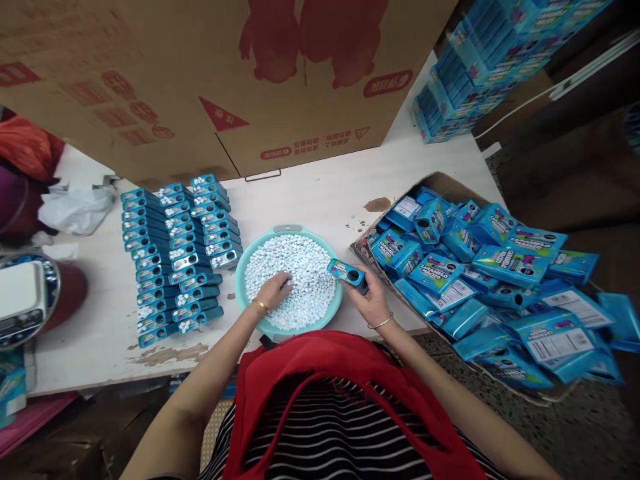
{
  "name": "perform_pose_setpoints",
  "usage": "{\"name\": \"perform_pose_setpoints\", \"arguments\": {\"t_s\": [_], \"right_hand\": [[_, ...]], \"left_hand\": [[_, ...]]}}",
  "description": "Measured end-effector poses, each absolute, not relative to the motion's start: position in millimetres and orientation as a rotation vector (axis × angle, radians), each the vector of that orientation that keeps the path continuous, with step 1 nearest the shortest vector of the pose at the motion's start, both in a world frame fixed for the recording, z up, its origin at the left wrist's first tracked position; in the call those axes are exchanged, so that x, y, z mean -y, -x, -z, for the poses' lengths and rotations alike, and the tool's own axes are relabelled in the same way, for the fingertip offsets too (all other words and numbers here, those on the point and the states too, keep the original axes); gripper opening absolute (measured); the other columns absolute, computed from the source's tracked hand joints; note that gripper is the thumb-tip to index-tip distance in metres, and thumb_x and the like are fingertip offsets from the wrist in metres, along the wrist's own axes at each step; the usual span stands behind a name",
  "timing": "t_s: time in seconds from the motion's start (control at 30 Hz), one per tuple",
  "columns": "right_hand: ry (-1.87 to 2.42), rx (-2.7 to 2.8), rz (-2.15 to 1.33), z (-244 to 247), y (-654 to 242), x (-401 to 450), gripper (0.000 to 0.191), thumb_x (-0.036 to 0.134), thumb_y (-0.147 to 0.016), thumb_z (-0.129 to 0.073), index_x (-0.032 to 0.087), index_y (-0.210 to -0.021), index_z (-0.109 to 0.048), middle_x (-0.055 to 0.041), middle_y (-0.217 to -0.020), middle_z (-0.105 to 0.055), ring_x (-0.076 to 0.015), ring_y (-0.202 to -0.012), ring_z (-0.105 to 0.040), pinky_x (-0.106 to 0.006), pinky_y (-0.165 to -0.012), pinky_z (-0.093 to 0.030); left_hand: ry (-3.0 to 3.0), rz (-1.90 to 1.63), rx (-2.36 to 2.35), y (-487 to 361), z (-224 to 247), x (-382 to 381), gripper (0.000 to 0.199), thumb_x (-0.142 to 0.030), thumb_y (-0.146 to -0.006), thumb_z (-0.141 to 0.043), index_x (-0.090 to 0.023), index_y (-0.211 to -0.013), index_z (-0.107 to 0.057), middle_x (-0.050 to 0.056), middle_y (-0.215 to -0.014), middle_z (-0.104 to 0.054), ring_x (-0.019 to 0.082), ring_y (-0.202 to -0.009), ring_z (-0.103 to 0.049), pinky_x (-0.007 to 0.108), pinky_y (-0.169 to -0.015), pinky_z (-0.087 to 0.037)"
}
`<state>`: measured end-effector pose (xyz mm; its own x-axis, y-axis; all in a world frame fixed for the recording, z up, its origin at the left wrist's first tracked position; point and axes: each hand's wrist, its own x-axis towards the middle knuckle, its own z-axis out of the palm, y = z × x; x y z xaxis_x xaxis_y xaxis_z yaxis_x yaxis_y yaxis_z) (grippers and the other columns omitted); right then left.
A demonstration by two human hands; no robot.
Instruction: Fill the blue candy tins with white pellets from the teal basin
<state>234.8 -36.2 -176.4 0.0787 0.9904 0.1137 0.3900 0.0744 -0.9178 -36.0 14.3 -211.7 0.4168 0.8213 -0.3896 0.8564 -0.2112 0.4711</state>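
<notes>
A slim blue box tilts in the grasp of the right fingers, at the bowl's right edge. Below and left of it, the left fingers curl among white pieces in the bowl; whether they pinch any, I cannot tell. This looks like the gathering step; moving the box calls for a steady, upright grip. Beyond the left fingers, rows of boxes stand on the table; beside the right fingers lies a carton of blue packs.
</notes>
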Motion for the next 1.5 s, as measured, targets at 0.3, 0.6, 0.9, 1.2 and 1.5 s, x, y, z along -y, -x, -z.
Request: {"name": "perform_pose_setpoints", "arguments": {"t_s": [0.3,0.6,0.9,1.2,1.5], "right_hand": [[1.361,1.732,-0.717,167.4,-222.9,28.6,0.039,0.014,-0.079,-0.05,0.022,-0.117,-0.054,-0.0098,-0.111,-0.061,-0.0272,-0.104,-0.055,-0.046,-0.092,-0.045],[1.211,1.85,-0.736,168.2,-191.2,27.3,0.053,0.006,-0.072,-0.046,0.022,-0.123,-0.052,-0.0093,-0.116,-0.06,-0.0266,-0.111,-0.053,-0.046,-0.096,-0.045],[1.204,1.807,-0.725,173.4,-194.7,28.2,0.052,0.007,-0.073,-0.045,0.022,-0.123,-0.051,-0.0096,-0.117,-0.06,-0.0261,-0.111,-0.053,-0.047,-0.097,-0.045],[1.316,1.708,-0.686,171.9,-225.0,27.4,0.044,0.013,-0.078,-0.049,0.022,-0.121,-0.052,-0.0101,-0.115,-0.061,-0.0272,-0.108,-0.055,-0.047,-0.094,-0.045],[1.424,1.618,-0.646,175.6,-237.5,27.9,0.033,0.025,-0.084,-0.054,0.021,-0.117,-0.054,-0.01,-0.109,-0.063,-0.0271,-0.104,-0.057,-0.044,-0.092,-0.046]], "left_hand": [[-2.133,-0.18,-1.171,53.7,99.2,-9.5,0.026,-0.035,-0.092,-0.043,-0.018,-0.11,-0.052,0.007,-0.099,-0.061,0.017,-0.088,-0.057,0.032,-0.082,-0.046],[-2.477,0.291,-1.245,8.3,27.3,-9.8,0.016,-0.022,-0.089,-0.042,-0.018,-0.091,-0.058,0.008,-0.086,-0.059,0.021,-0.082,-0.056,0.035,-0.075,-0.047],[-2.652,0.388,-1.326,-3.3,3.7,-6.8,0.024,-0.016,-0.091,-0.035,-0.02,-0.092,-0.059,0.008,-0.084,-0.058,0.022,-0.082,-0.055,0.036,-0.071,-0.045],[-2.129,0.373,-1.492,63.3,167.8,-8.6,0.012,-0.014,-0.084,-0.049,-0.018,-0.091,-0.059,0.008,-0.092,-0.061,0.021,-0.091,-0.058,0.033,-0.08,-0.045],[-2.021,0.086,-1.384,31.0,220.7,5.4,0.022,-0.022,-0.087,-0.049,-0.018,-0.108,-0.054,0.008,-0.107,-0.063,0.019,-0.096,-0.06,0.03,-0.085,-0.048]]}}
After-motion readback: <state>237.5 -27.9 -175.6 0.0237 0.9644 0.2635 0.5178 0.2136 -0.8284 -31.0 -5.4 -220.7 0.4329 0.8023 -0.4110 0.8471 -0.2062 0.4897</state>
